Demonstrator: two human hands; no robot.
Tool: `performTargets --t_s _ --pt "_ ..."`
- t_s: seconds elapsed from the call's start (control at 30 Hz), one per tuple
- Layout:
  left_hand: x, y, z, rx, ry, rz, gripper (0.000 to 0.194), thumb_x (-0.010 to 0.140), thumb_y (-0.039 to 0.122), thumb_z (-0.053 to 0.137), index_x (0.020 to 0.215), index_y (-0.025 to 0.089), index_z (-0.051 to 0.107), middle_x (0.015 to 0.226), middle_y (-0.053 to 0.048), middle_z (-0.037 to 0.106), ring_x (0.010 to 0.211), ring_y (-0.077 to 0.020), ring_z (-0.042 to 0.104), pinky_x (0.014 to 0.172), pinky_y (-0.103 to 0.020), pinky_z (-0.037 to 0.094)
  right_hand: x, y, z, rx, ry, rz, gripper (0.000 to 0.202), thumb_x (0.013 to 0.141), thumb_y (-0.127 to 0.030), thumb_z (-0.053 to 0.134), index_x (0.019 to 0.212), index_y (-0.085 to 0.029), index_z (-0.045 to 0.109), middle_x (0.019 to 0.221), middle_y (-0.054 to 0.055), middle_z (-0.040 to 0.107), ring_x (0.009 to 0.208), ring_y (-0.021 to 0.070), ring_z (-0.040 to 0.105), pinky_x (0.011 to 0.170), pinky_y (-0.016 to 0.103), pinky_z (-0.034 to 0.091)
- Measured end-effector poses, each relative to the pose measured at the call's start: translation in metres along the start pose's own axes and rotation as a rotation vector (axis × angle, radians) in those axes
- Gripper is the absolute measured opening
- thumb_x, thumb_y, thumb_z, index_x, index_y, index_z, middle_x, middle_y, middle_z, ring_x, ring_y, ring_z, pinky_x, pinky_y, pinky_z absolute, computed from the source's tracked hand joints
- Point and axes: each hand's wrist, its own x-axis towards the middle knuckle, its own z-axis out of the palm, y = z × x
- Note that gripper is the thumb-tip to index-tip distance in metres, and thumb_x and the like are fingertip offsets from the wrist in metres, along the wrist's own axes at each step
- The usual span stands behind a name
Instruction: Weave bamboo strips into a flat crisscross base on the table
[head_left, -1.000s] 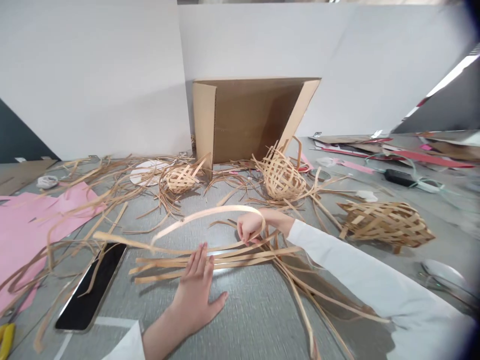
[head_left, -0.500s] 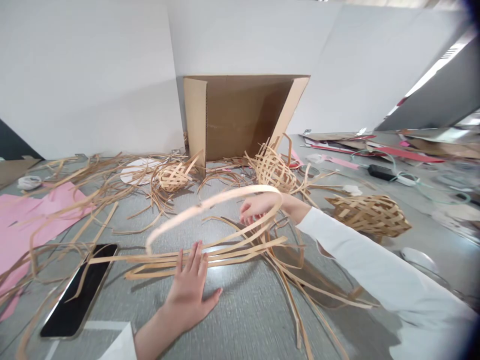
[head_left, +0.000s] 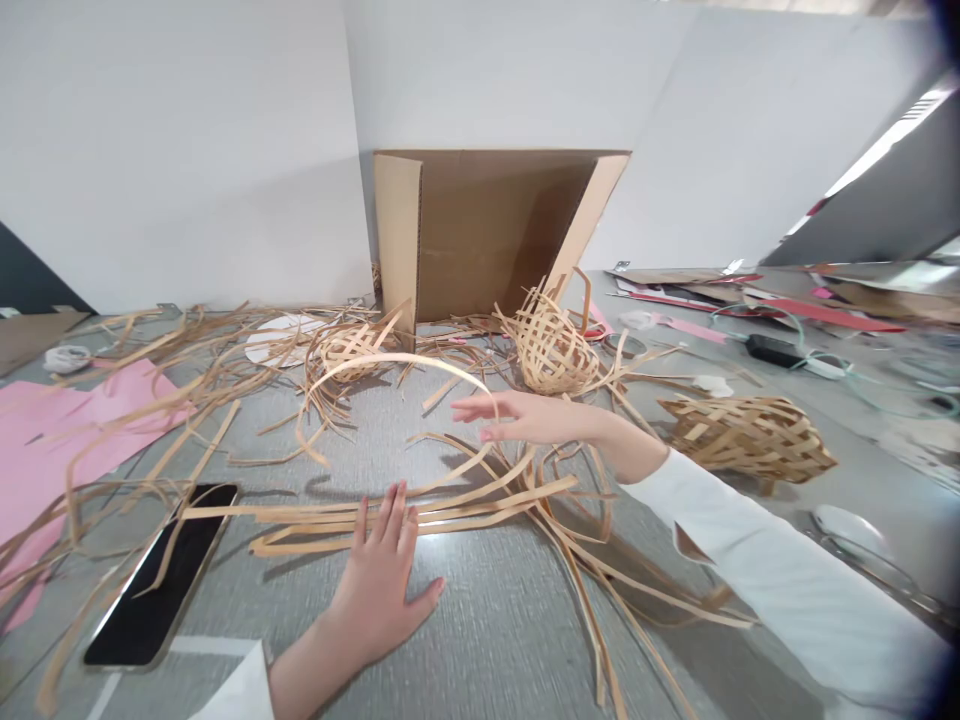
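Head view, and the left hand [head_left: 382, 590] lies palm down, fingers spread, hiding part of the flat strips [head_left: 465, 515], whose long axis runs left to right across the table [head_left: 480, 640], their tangled crossings too muddled to count. Up comes one arched strip [head_left: 405, 358], bowing over to the right hand [head_left: 525, 418], open with fingers outstretched, though whether they touch it you can't tell! Three woven pieces [head_left: 559, 352], one phone [head_left: 161, 580] partly covered by strips, and one cardboard box [head_left: 510, 230] sit around them.
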Motion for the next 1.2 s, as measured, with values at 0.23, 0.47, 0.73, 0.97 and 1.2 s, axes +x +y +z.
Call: performTargets --t_s 0.23,0.47,0.73,0.97,1.2 --pt "0.002 0.003 -0.007 0.017 -0.067 -0.01 0.068 0.087 0.057 0.04 0.131 0.006 0.046 0.149 -0.025 0.024 0.137 -0.0372 0.024 0.105 -0.066 0.011 0.009 -0.022 -0.002 0.092 0.156 -0.16 0.042 0.088 -0.059 0.044 0.089 -0.018 0.056 0.052 -0.008 0.038 0.048 0.0086 0.039 0.057 0.026 0.041" --pt "0.003 0.004 -0.011 -0.021 -0.085 0.022 0.064 0.089 0.051 0.036 0.134 0.006 0.041 0.151 -0.021 0.022 0.137 -0.034 0.027 0.105 -0.068 -0.002 -0.014 -0.015 -0.016 -0.136 0.014 -0.029 0.054 0.089 -0.066 0.033 0.091 -0.017 0.054 0.058 -0.006 0.038 0.052 0.0091 0.038 0.051 0.025 0.033" --pt "0.002 0.005 -0.014 -0.029 -0.066 0.024 0.064 0.088 0.053 0.038 0.134 0.008 0.043 0.15 -0.021 0.027 0.137 -0.0354 0.026 0.106 -0.066 0.004 -0.024 -0.002 -0.026 0.054 -0.175 0.148 0.05 0.087 -0.066 0.038 0.092 -0.019 0.053 0.063 -0.002 0.05 0.054 0.0107 0.048 0.05 0.024 0.039" --pt "0.002 0.004 -0.014 -0.018 -0.069 0.025 0.063 0.088 0.052 0.038 0.133 0.008 0.044 0.15 -0.021 0.026 0.137 -0.034 0.027 0.107 -0.065 0.0 -0.03 0.012 -0.037 0.027 -0.359 0.25 0.044 0.084 -0.06 0.05 0.083 -0.017 0.058 0.065 -0.001 0.055 0.057 0.0107 0.051 0.057 0.025 0.041" --pt "0.003 0.005 -0.013 -0.015 -0.068 0.024 0.062 0.088 0.051 0.039 0.133 0.009 0.045 0.149 -0.021 0.029 0.136 -0.0359 0.027 0.106 -0.066 0.005 -0.03 0.015 -0.042 0.034 -0.443 0.269 0.042 0.083 -0.055 0.054 0.089 -0.015 0.065 0.063 0.001 0.061 0.061 0.0134 0.057 0.064 0.027 0.045"
